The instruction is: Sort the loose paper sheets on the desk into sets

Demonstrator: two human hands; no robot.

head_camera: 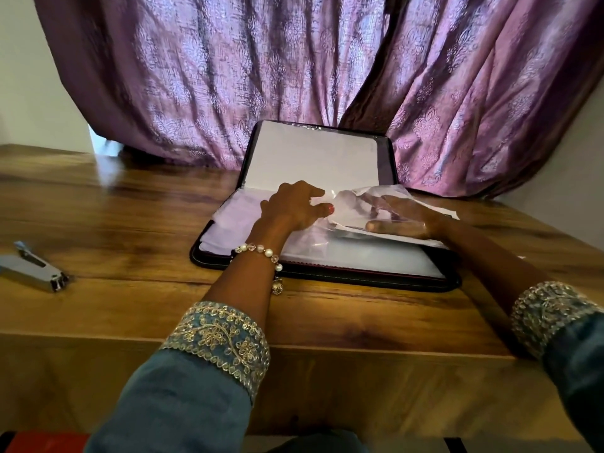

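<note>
Fingers of the right hand (pixel 400 217) lie flat, blurred under a clear sleeve (pixel 369 204), slid between sheets (pixel 385 232); the left hand (pixel 295 204) pinches that sleeve. Both work inside a folder (pixel 313 269) on the wooden table (pixel 130 207); stapler (pixel 34 266) left, purple curtain (pixel 261 70) behind.

You face a wooden worktop (pixel 108 204) with a glossy, streaked grain. Behind it purple patterned curtains (pixel 228 76) hang in folds, backlit, between pale walls (pixel 29 83) on both sides.
</note>
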